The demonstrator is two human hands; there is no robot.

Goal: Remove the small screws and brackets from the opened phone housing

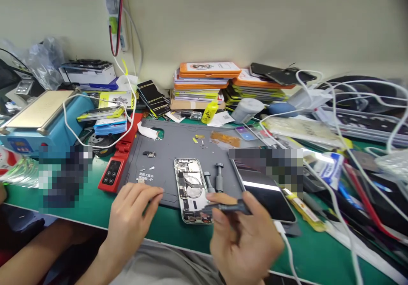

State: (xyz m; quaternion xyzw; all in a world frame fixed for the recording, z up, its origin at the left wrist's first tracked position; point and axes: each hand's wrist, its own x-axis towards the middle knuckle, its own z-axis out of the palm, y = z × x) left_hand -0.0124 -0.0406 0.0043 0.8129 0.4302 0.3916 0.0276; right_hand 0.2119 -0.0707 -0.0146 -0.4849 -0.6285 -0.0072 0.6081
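In the head view, an opened phone (pixel 193 170) with its inner parts exposed lies on a grey work mat (pixel 172 140), its lower end over the near edge. My right hand (pixel 245 242) grips a dark screwdriver (pixel 231 209) held nearly level, tip pointing left over the phone's lower end; contact cannot be told. My left hand (pixel 132 210) is left of the phone, apart from it, fingers pinched together; anything between the fingertips is hidden. Two more screwdrivers (pixel 219 178) sit just right of the phone. Small loose parts (pixel 149 153) lie on the mat's left side.
A red device with buttons (pixel 111 172) borders the mat's left side. To the right lie a dark-screened phone (pixel 266 196) and tangled white cables (pixel 334 191). Stacked boxes (pixel 204 79) and a yellow bottle (pixel 210 111) stand behind. Another person's bare limb (pixel 41 251) shows at lower left.
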